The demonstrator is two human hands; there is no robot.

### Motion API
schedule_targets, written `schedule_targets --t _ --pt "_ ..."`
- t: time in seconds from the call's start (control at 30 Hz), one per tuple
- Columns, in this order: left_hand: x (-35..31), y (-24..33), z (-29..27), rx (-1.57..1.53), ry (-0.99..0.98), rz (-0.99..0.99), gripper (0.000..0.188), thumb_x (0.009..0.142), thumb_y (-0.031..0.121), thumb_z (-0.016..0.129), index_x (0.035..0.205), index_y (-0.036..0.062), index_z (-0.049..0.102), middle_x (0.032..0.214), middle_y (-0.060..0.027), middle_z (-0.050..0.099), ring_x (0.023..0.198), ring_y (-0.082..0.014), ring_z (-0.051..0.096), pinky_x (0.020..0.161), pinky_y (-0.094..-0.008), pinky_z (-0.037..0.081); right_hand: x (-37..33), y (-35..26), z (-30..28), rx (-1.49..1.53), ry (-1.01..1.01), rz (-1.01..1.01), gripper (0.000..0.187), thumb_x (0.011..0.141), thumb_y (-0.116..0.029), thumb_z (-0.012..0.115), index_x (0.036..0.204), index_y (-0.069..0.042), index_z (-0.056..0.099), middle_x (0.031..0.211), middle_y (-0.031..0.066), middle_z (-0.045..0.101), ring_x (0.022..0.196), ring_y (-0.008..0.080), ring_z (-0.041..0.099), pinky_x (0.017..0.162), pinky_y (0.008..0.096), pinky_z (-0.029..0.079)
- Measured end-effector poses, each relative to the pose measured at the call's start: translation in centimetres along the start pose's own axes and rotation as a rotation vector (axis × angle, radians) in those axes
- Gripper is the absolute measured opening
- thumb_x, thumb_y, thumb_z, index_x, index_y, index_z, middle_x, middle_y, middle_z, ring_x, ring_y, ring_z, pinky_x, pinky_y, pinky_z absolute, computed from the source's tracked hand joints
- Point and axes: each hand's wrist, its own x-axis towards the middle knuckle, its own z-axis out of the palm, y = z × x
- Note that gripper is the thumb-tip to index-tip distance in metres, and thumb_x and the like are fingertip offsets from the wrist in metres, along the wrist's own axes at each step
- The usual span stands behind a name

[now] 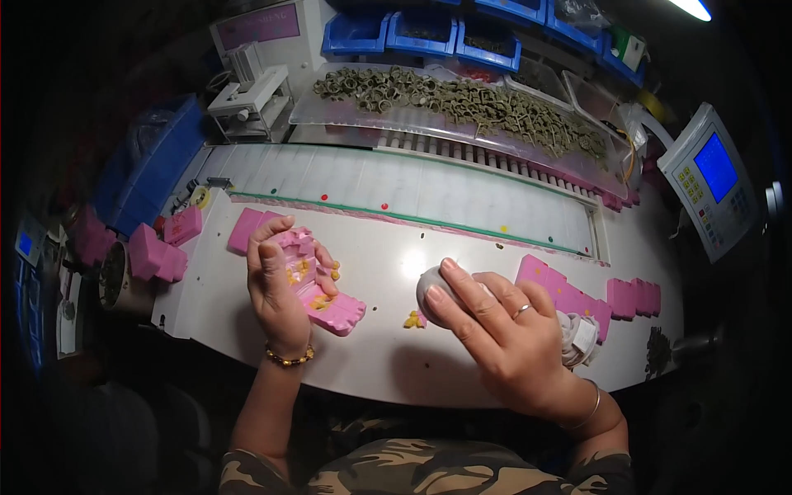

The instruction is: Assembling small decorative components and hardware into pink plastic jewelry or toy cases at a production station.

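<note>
My left hand (pixel 276 301) holds an opened pink rubber mold (pixel 337 312), its two halves folded apart like a hinge. Yellow wax-like bits (pixel 320 303) show inside the cavities, and a small yellow piece (pixel 335 271) is by my fingertips. To the right, my right hand (pixel 499 330) is closed over a grey rounded pad (pixel 435 297), perhaps a cloth powder bag; the fingers hide part of it. Under the pad, beside my fingertips, small yellow pieces (pixel 413 319) lie on the white worktop. A white cloth bundle (pixel 577 338) sits just past my right wrist.
Pink mold blocks stand at the right (pixel 634 298) and left (pixel 157 252). Behind the worktop (pixel 396 363) runs a white conveyor strip (pixel 396 186). A tray of greenish rings (pixel 462 103) and blue bins (pixel 421 33) are at the back. A control panel (pixel 714 181) leans in at right.
</note>
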Motion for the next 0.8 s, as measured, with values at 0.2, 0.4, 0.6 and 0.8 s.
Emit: schedule_targets --t 0.2,0.4,0.6,0.8 --pt "0.1 0.0 0.3 -0.304 0.068 -0.255 0.048 0.103 0.052 0.037 0.115 0.0069 0.049 0.087 -0.0093 0.055 0.054 -0.0145 0.053 0.044 -0.0247 0.047 -2.7 -0.8 4.2 0.094 -0.275 -0.07 0.046 0.078 -0.014 0.06 0.125 -0.01 0.062 0.134 0.0123 0.058 0.089 0.0238 0.06 0.078 0.0362 0.046" --pt "-0.1 0.1 -3.3 -0.434 0.161 -0.486 0.048 0.101 0.056 0.038 0.109 0.0109 0.053 0.088 -0.0073 0.055 0.054 -0.0124 0.051 0.041 -0.0238 0.045 -0.2 1.5 2.5 0.116 -0.223 0.035 0.046 0.076 -0.007 0.062 0.122 -0.01 0.06 0.132 0.0112 0.059 0.097 0.0264 0.062 0.081 0.0382 0.044" --pt "-1.3 -0.2 -4.4 -0.518 0.094 -0.59 0.048 0.101 0.056 0.038 0.105 0.0107 0.051 0.086 -0.0072 0.055 0.053 -0.0141 0.052 0.04 -0.0254 0.046 4.2 1.4 6.8 0.118 -0.31 0.024 0.044 0.078 -0.008 0.066 0.122 -0.011 0.061 0.133 0.0104 0.058 0.11 0.0287 0.059 0.088 0.0428 0.044" --pt "-1.2 0.2 -4.7 -0.552 0.092 -0.591 0.049 0.102 0.057 0.036 0.102 0.0099 0.049 0.086 -0.0081 0.056 0.053 -0.0158 0.054 0.04 -0.0263 0.047 8.5 -3.5 15.3 0.473 -0.184 0.01 0.017 0.08 -0.014 0.065 0.095 -0.005 0.062 0.098 0.0125 0.062 0.093 0.03 0.062 0.074 0.0414 0.051"
